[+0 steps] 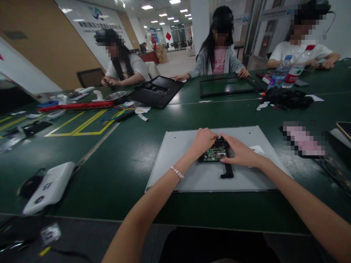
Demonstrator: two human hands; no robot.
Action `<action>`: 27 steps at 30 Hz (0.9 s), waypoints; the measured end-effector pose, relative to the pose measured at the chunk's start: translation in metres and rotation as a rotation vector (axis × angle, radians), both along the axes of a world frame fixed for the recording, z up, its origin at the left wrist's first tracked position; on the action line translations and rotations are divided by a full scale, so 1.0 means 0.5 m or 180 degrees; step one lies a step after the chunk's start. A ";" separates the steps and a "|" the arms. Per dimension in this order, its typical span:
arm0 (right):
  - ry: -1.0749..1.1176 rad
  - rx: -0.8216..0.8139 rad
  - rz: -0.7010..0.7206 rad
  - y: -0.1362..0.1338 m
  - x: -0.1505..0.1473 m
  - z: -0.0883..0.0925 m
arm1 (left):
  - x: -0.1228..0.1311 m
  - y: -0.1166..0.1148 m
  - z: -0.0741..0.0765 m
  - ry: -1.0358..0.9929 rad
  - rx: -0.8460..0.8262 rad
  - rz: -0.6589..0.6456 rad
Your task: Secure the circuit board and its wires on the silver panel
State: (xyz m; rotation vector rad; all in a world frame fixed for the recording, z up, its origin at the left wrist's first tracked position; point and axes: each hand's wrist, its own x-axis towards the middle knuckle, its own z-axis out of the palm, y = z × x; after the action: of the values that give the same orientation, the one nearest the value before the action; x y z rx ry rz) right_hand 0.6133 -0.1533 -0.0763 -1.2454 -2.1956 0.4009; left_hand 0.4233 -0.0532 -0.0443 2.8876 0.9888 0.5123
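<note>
A grey metal panel (192, 175) lies flat on the green table in front of me. On its middle sits a small green circuit board (214, 154) with a black flat cable (227, 171) running toward me. My left hand (203, 140) has its fingers curled over the board's far left edge. My right hand (239, 151) covers the board's right side, fingers pressed together on it. A beaded bracelet (177, 172) is on my left wrist.
A white device (49, 187) lies near the front left edge. Three other people sit across the table with a black monitor shell (156, 91) and a dark framed panel (227, 86). Water bottles (290, 71), a black bundle (286, 98), cables and a phone (346, 128) lie around.
</note>
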 end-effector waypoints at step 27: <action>-0.0097 -0.0117 -0.0090 -0.008 -0.004 0.002 | -0.393 0.255 0.019 -0.0190 0.0210 0.2520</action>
State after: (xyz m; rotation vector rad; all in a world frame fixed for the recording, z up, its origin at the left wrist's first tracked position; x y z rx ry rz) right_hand 0.6112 -0.1573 -0.0751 -1.3087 -2.2028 0.4151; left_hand 0.2266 0.0741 -0.0348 2.3986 2.1215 0.6512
